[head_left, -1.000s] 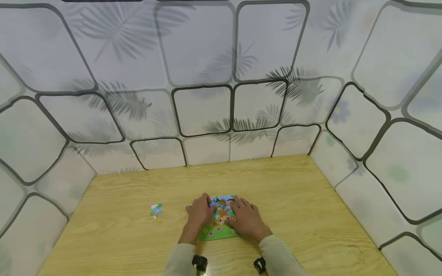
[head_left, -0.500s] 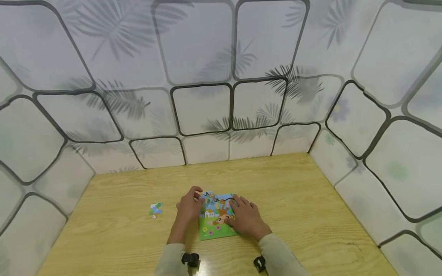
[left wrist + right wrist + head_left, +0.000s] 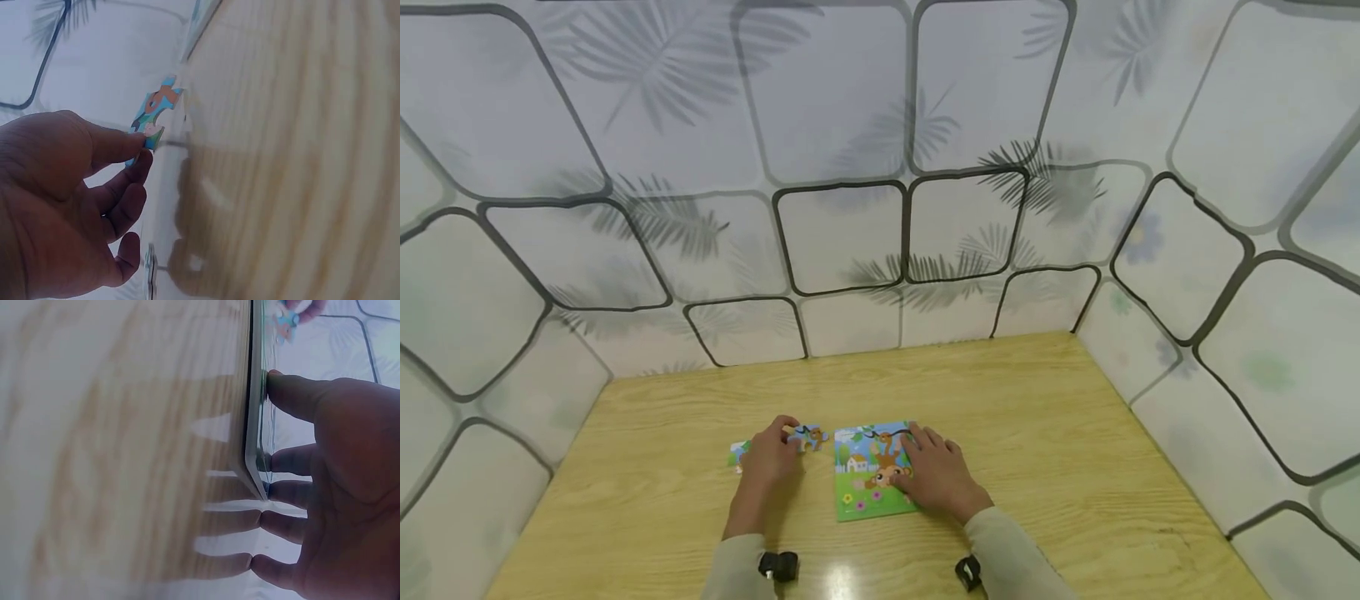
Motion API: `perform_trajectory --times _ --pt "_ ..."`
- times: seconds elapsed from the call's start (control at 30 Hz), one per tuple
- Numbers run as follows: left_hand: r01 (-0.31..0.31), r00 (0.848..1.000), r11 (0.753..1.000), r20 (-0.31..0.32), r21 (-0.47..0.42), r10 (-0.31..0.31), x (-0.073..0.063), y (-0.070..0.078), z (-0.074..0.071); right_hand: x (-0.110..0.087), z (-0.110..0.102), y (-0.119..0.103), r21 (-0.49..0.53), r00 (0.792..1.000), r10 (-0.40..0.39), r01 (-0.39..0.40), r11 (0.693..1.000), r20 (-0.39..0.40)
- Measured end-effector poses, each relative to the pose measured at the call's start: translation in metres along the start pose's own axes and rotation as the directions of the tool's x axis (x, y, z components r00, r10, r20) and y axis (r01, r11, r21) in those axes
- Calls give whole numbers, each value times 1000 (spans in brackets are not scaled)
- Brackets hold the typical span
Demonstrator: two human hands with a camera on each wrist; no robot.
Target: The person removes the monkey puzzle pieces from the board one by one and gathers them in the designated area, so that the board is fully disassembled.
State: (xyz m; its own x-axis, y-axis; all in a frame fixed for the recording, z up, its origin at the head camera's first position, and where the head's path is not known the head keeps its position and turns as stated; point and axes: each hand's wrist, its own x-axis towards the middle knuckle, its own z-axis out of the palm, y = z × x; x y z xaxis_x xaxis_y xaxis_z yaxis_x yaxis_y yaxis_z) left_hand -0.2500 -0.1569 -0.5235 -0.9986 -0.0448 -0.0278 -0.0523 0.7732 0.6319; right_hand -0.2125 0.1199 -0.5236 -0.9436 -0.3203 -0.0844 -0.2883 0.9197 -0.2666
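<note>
My left hand (image 3: 767, 458) pinches a jigsaw piece (image 3: 808, 437) between thumb and fingertips, left of the puzzle board (image 3: 859, 487). In the left wrist view this jigsaw piece (image 3: 149, 119) shows blue, brown and green print and is held above the table. The board carries a monkey, a small house and flowers on green. My right hand (image 3: 942, 473) lies across its right side. In the right wrist view, the thumb and some fingers of the right hand (image 3: 356, 469) touch the board's face, while other fingertips reach the table beside it.
More loose puzzle pieces (image 3: 736, 455) lie on the wooden table (image 3: 1037, 483), partly behind my left hand. Patterned wall panels (image 3: 850, 242) enclose the table at the back and sides.
My left hand has moved left, off the board, carrying the jigsaw piece away from its upper left area. The right hand has stayed on the board.
</note>
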Motion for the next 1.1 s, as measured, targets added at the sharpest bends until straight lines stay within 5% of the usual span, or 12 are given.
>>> perform_trajectory --times 0.4,0.8,0.93,1.1 --pt "45 999 991 -15 129 -44 1 -20 -11 0 2 1 4 1000 -3 3 1000 18" --pt "45 999 968 -21 246 -41 -3 -20 -16 0 1 2 -4 1000 -28 28 1000 12" --pt "26 998 979 -68 200 -13 -3 -15 -13 -2 0 2 -3 999 -37 37 999 8" --pt "-74 985 987 -142 139 94 -4 3 3 -2 1 5 30 1000 -20 20 999 1"
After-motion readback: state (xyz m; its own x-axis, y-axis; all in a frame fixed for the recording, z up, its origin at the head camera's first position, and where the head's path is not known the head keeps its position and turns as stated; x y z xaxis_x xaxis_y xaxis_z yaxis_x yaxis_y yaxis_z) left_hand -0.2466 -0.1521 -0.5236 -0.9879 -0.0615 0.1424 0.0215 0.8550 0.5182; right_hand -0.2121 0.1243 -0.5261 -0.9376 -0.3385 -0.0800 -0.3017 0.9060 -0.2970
